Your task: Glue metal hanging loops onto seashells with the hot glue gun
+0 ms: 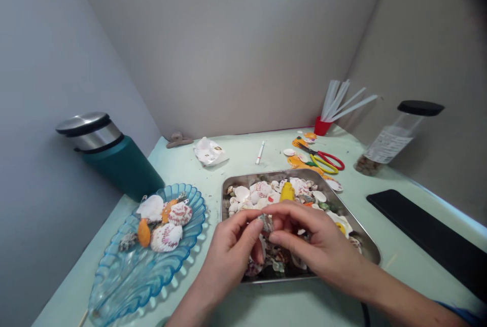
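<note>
Both hands meet above a metal tray (pixel 365 238) full of seashells. Between their fingertips is a small grey-green shell (pixel 266 222), partly covered by the fingers. My left hand (pixel 238 238) pinches it from the left with thumb and forefinger. From the right, the thumb and fingers of my right hand (pixel 310 233) close on its other side. Under the hands lie white shells (pixel 242 194), darker pieces and a yellow tube-like piece (pixel 287 191). To the left, a blue scalloped dish (pixel 133 286) bears several shells, among them an orange shell (pixel 143 233).
A teal bottle (pixel 117 165) stands behind the dish. Crumpled paper (pixel 208 152), a white marker (pixel 260 152) and scissors (pixel 323 159) lie beyond the tray. At right are a red cup (pixel 322 126) of white strips, a black-lidded jar (pixel 391 139) and a black flat object (pixel 426 235).
</note>
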`<state>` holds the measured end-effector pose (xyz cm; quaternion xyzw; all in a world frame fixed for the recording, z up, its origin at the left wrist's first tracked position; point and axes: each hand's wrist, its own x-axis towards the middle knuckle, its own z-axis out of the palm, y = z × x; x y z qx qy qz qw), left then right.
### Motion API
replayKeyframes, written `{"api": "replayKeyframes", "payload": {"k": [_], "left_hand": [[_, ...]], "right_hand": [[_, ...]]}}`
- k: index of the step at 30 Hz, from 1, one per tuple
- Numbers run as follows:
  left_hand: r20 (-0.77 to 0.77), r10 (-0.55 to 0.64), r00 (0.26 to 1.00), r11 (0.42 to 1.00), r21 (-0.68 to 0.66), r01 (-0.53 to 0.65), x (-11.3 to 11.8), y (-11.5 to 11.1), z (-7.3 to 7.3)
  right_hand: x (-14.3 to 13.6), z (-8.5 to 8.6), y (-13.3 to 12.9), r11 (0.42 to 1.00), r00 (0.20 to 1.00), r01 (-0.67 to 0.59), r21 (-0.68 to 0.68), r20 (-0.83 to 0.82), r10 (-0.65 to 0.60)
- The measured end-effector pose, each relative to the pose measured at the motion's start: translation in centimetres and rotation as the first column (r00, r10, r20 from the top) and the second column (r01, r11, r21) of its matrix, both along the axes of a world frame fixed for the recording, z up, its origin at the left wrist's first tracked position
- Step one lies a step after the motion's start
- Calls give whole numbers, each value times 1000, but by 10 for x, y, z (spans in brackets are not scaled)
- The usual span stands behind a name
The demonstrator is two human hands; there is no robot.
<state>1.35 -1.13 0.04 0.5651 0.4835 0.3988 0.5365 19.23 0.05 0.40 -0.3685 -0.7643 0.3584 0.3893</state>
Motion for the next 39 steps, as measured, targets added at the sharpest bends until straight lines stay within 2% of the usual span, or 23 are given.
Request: {"api": "replayKeyframes", "payload": {"k": [5,11,16,21,27,32,39], "left_hand": [[10,-43,999,999,-5,43,0,0,0],[154,-62,986,997,-30,67,0,-2,-2],[131,-79,988,995,-43,86,0,-2,-2],[129,-77,989,995,-61,85,1,-1,1],[10,-71,997,996,-58,72,1,-2,-5],[-56,-93,994,994,-65,90,1,-3,-9],[-189,-114,975,993,-2,115,2,2,-4]], "right_hand": [[-3,-3,-1,992,999,20,128,38,-25],[-4,-7,-3,976,994,17,217,98,-40],[-3,-3,-2,964,983,-8,265,180,-42],[-1,-6,3,915,961,-89,394,277,-26],[1,-15,5,879,944,-117,462,325,-46],[1,-12,5,862,925,-135,489,374,-67],[0,-9,8,888,910,-138,438,410,-61]]}}
